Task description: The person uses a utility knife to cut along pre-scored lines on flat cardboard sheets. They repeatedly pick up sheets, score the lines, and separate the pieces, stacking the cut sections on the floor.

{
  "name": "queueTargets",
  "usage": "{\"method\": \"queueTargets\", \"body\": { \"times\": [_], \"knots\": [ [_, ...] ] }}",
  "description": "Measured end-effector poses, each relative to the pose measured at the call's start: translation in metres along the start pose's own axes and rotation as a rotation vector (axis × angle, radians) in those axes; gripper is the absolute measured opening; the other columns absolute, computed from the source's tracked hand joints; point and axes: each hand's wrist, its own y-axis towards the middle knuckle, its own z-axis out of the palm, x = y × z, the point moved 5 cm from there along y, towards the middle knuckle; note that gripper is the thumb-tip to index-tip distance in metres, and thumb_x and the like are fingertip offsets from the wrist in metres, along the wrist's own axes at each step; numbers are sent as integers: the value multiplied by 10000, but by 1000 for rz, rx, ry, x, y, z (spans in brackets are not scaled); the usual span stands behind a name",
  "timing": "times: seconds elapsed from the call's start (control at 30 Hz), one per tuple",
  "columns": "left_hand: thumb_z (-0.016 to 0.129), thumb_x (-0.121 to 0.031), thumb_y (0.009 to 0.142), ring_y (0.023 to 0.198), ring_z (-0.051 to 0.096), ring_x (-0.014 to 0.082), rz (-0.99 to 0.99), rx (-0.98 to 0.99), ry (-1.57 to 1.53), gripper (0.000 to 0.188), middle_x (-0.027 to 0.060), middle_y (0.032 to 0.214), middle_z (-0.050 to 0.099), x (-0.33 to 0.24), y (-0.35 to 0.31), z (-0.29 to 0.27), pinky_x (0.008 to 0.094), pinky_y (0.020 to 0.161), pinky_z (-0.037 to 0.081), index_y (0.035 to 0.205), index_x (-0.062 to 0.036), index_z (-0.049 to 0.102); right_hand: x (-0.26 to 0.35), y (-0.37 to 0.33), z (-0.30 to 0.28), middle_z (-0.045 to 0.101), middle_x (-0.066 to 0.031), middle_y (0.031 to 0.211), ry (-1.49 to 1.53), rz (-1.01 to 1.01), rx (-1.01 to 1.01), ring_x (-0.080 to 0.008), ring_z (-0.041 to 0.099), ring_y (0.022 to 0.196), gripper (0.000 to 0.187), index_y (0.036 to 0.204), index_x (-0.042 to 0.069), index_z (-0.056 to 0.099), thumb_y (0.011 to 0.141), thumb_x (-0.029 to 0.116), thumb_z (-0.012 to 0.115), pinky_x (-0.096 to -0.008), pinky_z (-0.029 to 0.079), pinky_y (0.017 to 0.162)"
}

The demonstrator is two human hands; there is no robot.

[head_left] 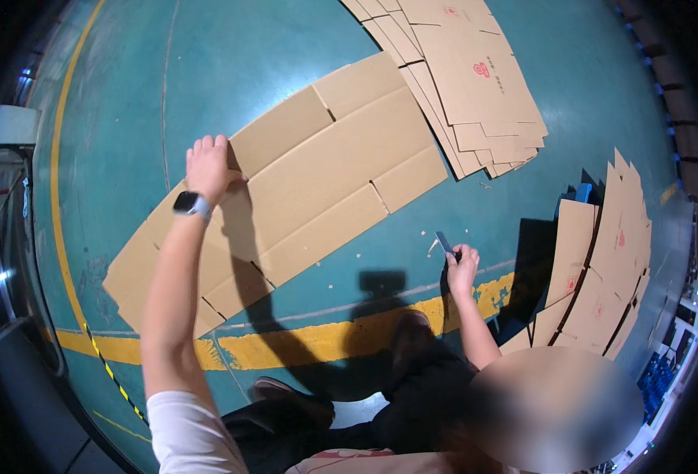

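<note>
A flattened cardboard box (317,182), plain brown with creases and slots, lies slantwise in front of me. My left hand (209,167), a watch on its wrist, is closed on the box's far edge, with the thumb over the upper face. To the right of the box and apart from it, my right hand (463,268) pinches a small flat dark blade-like tool (443,242). The tool points up and left; its exact kind is too small to tell.
A fanned stack of printed flattened boxes (487,87) lies at the far right. More flattened boxes (602,276) stand near my right side, with something blue behind them. Small scraps dot the green floor (349,261). A worn yellow stripe (285,347) crosses before my feet.
</note>
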Motion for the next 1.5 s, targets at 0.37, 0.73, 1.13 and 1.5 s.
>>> {"method": "queueTargets", "body": {
  "times": [0.37, 0.73, 1.13, 1.5],
  "knots": [
    [678, -18, 684, 812, 519, 355, 267, -48, -80, 280, 157, 807, 500, 5, -135, -194, 430, 696, 437, 848, -17, 451, 9, -3, 4, 499, -130, 736, 210, 11, -8, -317, 495, 671, 214, 821, 5, 461, 797, 56, 667, -389, 429, 664],
    [616, -35, 807, 746, 480, 414, 302, -2, -399, 252, 251, 822, 536, -37, -66, -155, 401, 666, 430, 1028, 1, 501, 276, 37, -81, 589, -173, 818, 225, -834, 128, -379, 597, 755, 138, 959, 54, 456, 918, 164, 529, -446, 476, 615],
    [637, -311, 866, 775, 621, 343, 365, -118, -321, 280, 167, 840, 658, -99, 4, -158, 408, 689, 490, 959, -47, 644, 364, 51, -71, 620, -131, 646, 150, -1144, -75, -301, 642, 614, 145, 863, 46, 442, 823, 99, 571, -403, 502, 518],
    [637, -268, 859, 781, 627, 350, 468, -211, -312, 240, 164, 838, 662, -97, 8, -155, 404, 684, 497, 934, -40, 654, 378, 56, -58, 635, -169, 668, 127, -1103, -30, -326, 651, 636, 144, 864, 35, 456, 820, 117, 566, -421, 519, 553]
  ]
}}
